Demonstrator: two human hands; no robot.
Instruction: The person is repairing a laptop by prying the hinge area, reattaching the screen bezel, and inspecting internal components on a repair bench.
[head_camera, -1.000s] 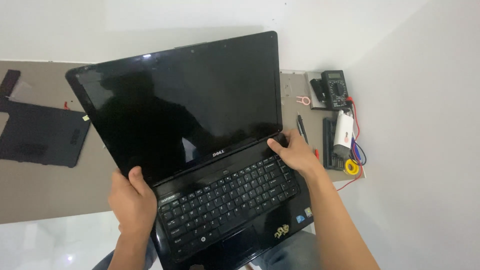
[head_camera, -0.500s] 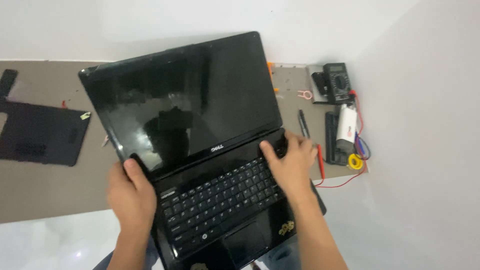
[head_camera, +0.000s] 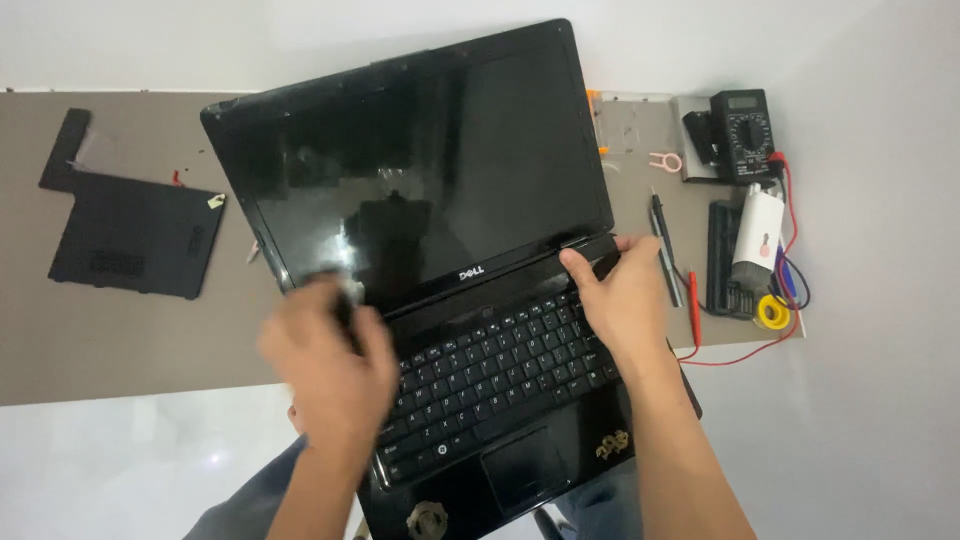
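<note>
In the head view, a black laptop (head_camera: 450, 260) is held open over the near edge of the grey counter (head_camera: 120, 340), its base partly past that edge toward the person. The laptop sits skewed: the long axis of the keyboard runs from near-left up to far-right, and the hinge line slants the same way. The screen stands up and faces the camera, dark and glossy, its top edge pointing away from the person.

The left hand (head_camera: 330, 360) is blurred; it lies at the left end of the hinge, over the lower left corner of the screen and the keyboard's left side. Whether it grips the edge or only rests there cannot be told. The right hand (head_camera: 620, 300) lies flat on the upper right corner of the base, fingers (head_camera: 580, 270) spread and relaxed, the tips touching the strip just below the screen; it clasps nothing.

Far left of the left hand, a flat black cover panel (head_camera: 125, 230) lies on the counter, well apart from the laptop. Just right of the right hand lie a dark pen-like tool (head_camera: 663, 250) and a red probe (head_camera: 693, 305). Beyond them rest a black multimeter (head_camera: 745, 130), a white cylinder-shaped tool (head_camera: 757, 235) and a small yellow roll (head_camera: 772, 312), with red leads looping around.
</note>
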